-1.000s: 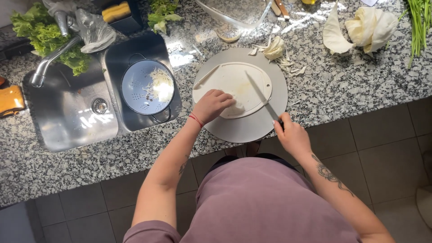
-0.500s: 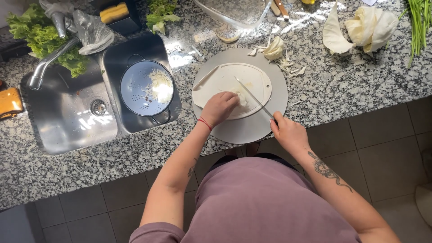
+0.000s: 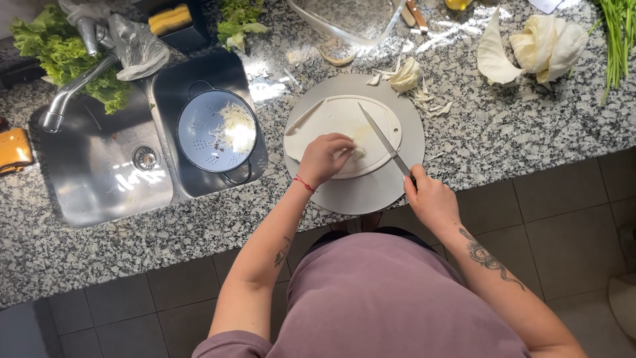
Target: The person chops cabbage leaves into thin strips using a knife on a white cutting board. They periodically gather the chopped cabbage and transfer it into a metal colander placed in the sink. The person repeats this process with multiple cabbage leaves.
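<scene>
A pale cabbage leaf [image 3: 344, 122] lies flat on a round grey cutting board [image 3: 371, 195] on the granite counter. My left hand [image 3: 324, 158] presses down on the near part of the leaf, fingers curled. My right hand [image 3: 427, 195] grips the handle of a knife [image 3: 381, 136] whose blade lies diagonally across the leaf, tip pointing away from me. Cabbage scraps [image 3: 407, 76] sit at the board's far edge.
A blue colander [image 3: 202, 136] with shredded cabbage stands in the sink's right basin [image 3: 199, 73]. The tap [image 3: 69, 89] and lettuce [image 3: 59, 56] are at far left. Cabbage pieces [image 3: 540, 43], green stalks [image 3: 619, 33] and a glass dish [image 3: 344, 16] lie behind the board.
The knife blade has swung further over the leaf. My left hand has shifted slightly along the leaf; my right hand moved up to the board's edge.
</scene>
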